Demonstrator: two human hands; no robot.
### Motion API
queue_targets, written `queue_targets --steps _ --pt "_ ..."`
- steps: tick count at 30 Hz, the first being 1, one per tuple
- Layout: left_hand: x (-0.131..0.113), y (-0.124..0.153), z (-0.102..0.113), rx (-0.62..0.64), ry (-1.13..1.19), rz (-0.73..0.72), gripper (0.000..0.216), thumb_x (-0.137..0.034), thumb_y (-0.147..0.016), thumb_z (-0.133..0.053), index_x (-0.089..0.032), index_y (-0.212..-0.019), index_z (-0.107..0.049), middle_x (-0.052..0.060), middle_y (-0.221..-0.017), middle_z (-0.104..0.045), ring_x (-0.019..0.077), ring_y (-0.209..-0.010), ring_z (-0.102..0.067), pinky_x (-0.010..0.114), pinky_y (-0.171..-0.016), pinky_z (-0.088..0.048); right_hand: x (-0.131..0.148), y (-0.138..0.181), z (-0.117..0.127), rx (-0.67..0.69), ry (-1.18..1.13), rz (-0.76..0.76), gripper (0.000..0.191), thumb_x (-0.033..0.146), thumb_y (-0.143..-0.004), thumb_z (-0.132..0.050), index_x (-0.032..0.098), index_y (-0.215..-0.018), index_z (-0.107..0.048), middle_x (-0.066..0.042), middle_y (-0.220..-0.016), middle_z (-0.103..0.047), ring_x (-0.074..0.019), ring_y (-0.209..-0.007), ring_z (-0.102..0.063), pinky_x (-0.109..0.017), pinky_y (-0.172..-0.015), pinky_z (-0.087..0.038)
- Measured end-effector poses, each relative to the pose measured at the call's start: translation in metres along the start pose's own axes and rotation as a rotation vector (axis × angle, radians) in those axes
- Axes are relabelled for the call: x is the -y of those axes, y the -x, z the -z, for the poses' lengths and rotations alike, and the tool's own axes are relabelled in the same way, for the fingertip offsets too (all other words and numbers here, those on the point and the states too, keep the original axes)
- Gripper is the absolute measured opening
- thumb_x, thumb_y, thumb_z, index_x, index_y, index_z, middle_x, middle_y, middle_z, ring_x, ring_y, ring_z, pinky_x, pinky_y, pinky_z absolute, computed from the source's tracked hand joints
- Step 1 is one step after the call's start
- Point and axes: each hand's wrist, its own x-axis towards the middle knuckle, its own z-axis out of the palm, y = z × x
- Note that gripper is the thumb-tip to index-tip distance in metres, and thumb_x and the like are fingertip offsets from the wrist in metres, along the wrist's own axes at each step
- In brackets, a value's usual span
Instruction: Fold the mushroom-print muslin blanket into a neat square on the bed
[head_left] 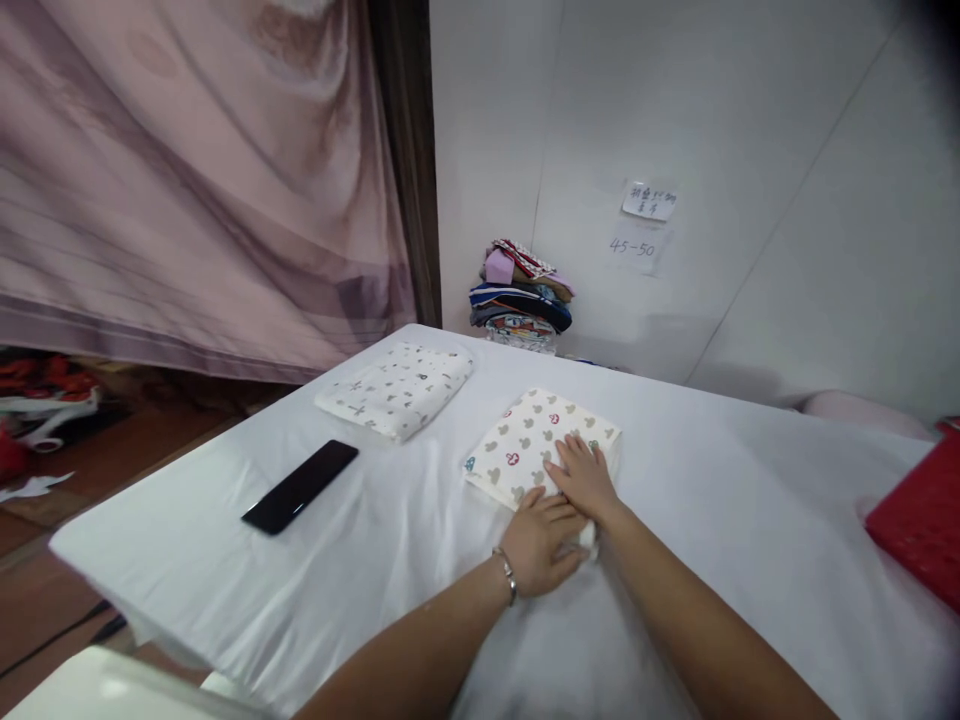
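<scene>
A folded cream cloth [531, 437] with grey and red mushroom prints lies on the white-covered table [360, 560] in front of me. My right hand [586, 482] rests flat on its right part, fingers spread. At the cloth's near edge is my left hand [541, 543], with a silver bracelet at the wrist. Its fingers stretch over the cloth beside the right hand, thumb apart. A small bit of the cloth shows beyond the left fingertips; the rest of that near corner is hidden under my hands.
Farther left lies another folded white cloth [401, 388] with small dark prints. A black phone [301, 487] is in front of it. Stacked clothes [521, 295] stand behind the table against the white wall [735, 200]. A red item [921, 515] sits at the right edge.
</scene>
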Motion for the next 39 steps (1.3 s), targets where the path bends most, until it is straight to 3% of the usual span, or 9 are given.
queue_targets --steps 3,7,11,15,20,23,27,32,39 --pt "0.017 0.001 0.009 -0.183 0.024 0.055 0.021 -0.023 -0.082 -0.046 -0.021 -0.096 -0.061 0.003 -0.091 -0.067 0.0148 -0.090 -0.058 0.033 -0.089 -0.041 -0.002 0.002 -0.001 -0.017 -0.020 0.017 0.055 0.049 -0.088 -0.029 0.017 -0.133 -0.038 -0.010 -0.145 -0.026 -0.0237 -0.134 -0.016 -0.043 -0.105 -0.005" --pt "0.055 0.007 0.025 -0.372 -0.111 0.333 0.045 -0.009 -0.068 -0.049 -0.019 -0.111 -0.055 0.008 -0.121 -0.055 0.0222 -0.118 -0.043 0.042 -0.100 -0.034 -0.005 0.004 0.003 -0.016 -0.080 0.003 0.053 0.047 -0.088 -0.030 0.017 -0.131 -0.042 -0.010 -0.144 -0.028 -0.0229 -0.134 -0.017 -0.043 -0.106 -0.007" --pt "0.089 0.015 0.037 -0.350 0.029 0.613 0.056 -0.008 -0.065 -0.049 -0.019 -0.121 -0.048 0.006 -0.130 -0.047 0.0202 -0.121 -0.042 0.038 -0.102 -0.035 -0.002 0.019 0.009 0.065 -0.184 -0.052 0.051 0.044 -0.086 -0.034 0.018 -0.129 -0.045 -0.007 -0.145 -0.028 -0.0233 -0.134 -0.018 -0.045 -0.107 -0.009" --pt "0.102 0.020 0.037 -0.283 0.138 0.718 0.059 -0.008 -0.065 -0.050 -0.022 -0.122 -0.047 0.003 -0.129 -0.049 0.0184 -0.116 -0.047 0.033 -0.101 -0.038 0.006 0.051 0.011 0.084 -0.246 -0.021 0.053 0.048 -0.087 -0.032 0.019 -0.130 -0.045 -0.008 -0.144 -0.029 -0.0247 -0.134 -0.018 -0.048 -0.107 -0.013" --pt "0.104 0.022 0.032 -0.307 0.084 0.704 0.053 -0.014 -0.069 -0.053 -0.022 -0.122 -0.048 0.003 -0.125 -0.052 0.0179 -0.113 -0.050 0.031 -0.098 -0.040 0.008 0.086 0.000 -0.046 -0.131 0.278 0.055 0.049 -0.087 -0.035 0.020 -0.133 -0.040 -0.008 -0.144 -0.030 -0.0253 -0.134 -0.019 -0.048 -0.108 -0.015" --pt "0.104 0.021 0.033 -0.342 0.086 0.758 0.048 -0.019 -0.073 -0.053 -0.020 -0.120 -0.050 0.003 -0.119 -0.057 0.0176 -0.107 -0.053 0.030 -0.094 -0.042 0.001 0.091 -0.009 -0.137 -0.026 0.380 0.053 0.036 -0.085 -0.042 0.020 -0.135 -0.038 -0.007 -0.142 -0.034 -0.0261 -0.132 -0.024 -0.048 -0.107 -0.019" --pt "0.104 0.018 0.035 -0.279 -0.056 0.792 0.047 -0.020 -0.072 -0.055 -0.018 -0.119 -0.051 0.006 -0.117 -0.058 0.0207 -0.108 -0.051 0.033 -0.093 -0.040 -0.004 0.090 -0.015 -0.217 0.034 0.408 0.053 0.018 -0.080 -0.042 0.021 -0.133 -0.039 -0.007 -0.139 -0.039 -0.0249 -0.129 -0.031 -0.046 -0.105 -0.026" --pt "0.101 0.013 0.040 -0.163 -0.222 0.800 0.044 -0.022 -0.072 -0.053 -0.021 -0.117 -0.053 0.006 -0.105 -0.063 0.0234 -0.102 -0.053 0.034 -0.087 -0.039 -0.003 0.087 -0.015 -0.160 0.061 0.422 0.063 0.008 -0.072 -0.042 0.017 -0.134 -0.038 -0.009 -0.140 -0.037 -0.0250 -0.129 -0.029 -0.045 -0.106 -0.026" --pt "0.054 0.014 0.055 -0.081 -0.330 0.718 0.033 -0.026 -0.073 -0.050 -0.019 -0.105 -0.057 0.008 -0.090 -0.064 0.0243 -0.090 -0.055 0.036 -0.082 -0.038 -0.039 0.099 0.028 -0.101 -0.031 0.432 0.064 0.004 -0.071 -0.036 0.021 -0.132 -0.042 -0.007 -0.133 -0.046 -0.0220 -0.121 -0.041 -0.042 -0.100 -0.037"
